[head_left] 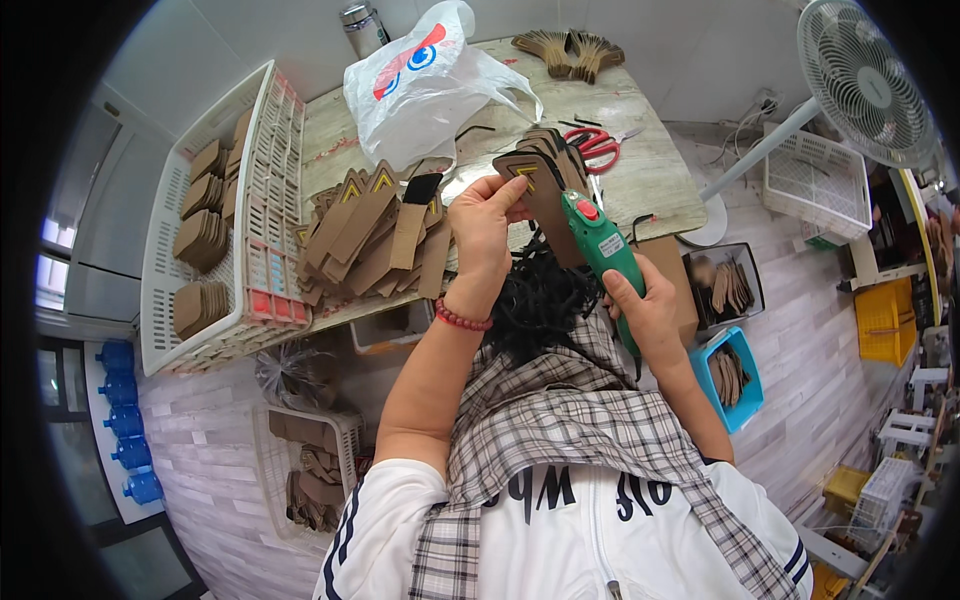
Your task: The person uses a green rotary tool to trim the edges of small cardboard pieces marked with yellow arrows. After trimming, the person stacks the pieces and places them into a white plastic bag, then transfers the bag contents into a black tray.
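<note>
My left hand, with a red bead bracelet at the wrist, pinches the edge of a flat brown strap-like piece that bears a yellow chevron. My right hand is wrapped round a green handheld electric cutter with a red button. Its head lies against the right side of the brown piece. Just beyond stand several similar brown pieces. To the left of my left hand, a loose pile of brown pieces covers the table's near edge. Black trimmings are heaped on my plaid apron.
Red-handled scissors and a white plastic bag lie on the worn table. A white basket of brown stacks stands left. On the right are a fan, a blue bin and a black bin.
</note>
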The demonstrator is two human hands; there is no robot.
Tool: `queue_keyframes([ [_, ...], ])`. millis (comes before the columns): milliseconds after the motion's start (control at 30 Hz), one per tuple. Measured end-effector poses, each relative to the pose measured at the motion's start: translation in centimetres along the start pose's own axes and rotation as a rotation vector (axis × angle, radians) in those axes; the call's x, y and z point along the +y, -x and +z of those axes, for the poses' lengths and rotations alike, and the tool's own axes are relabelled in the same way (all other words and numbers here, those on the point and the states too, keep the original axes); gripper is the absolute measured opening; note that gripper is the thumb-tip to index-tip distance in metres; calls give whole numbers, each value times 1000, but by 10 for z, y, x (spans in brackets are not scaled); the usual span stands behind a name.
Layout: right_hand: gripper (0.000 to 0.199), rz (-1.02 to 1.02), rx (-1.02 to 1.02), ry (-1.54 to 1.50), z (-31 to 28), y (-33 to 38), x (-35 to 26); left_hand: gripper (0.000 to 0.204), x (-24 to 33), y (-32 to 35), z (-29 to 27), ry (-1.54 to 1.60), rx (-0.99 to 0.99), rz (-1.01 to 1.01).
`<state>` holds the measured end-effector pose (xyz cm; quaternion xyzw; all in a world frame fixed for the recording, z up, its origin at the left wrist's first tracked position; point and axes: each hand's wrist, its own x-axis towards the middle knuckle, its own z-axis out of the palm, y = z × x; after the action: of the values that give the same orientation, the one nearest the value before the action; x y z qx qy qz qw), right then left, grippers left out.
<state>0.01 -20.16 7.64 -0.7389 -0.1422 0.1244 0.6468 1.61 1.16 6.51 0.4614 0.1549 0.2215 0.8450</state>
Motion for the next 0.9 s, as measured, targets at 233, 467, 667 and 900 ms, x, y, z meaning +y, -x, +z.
queue_keyframes([
  [233,32,2,8,-26,-2,-2,0,6,-3,6,1,-77,-61,23],
  [467,33,12,0,-52,-4,-1,-3,7,4,8,-1,-163,-131,41],
  [667,36,27,-15,-22,-7,1,-1,10,12,4,-3,-292,-94,144],
  [900,39,21,-49,-18,-8,3,-1,15,10,-2,-8,-285,-125,142],
])
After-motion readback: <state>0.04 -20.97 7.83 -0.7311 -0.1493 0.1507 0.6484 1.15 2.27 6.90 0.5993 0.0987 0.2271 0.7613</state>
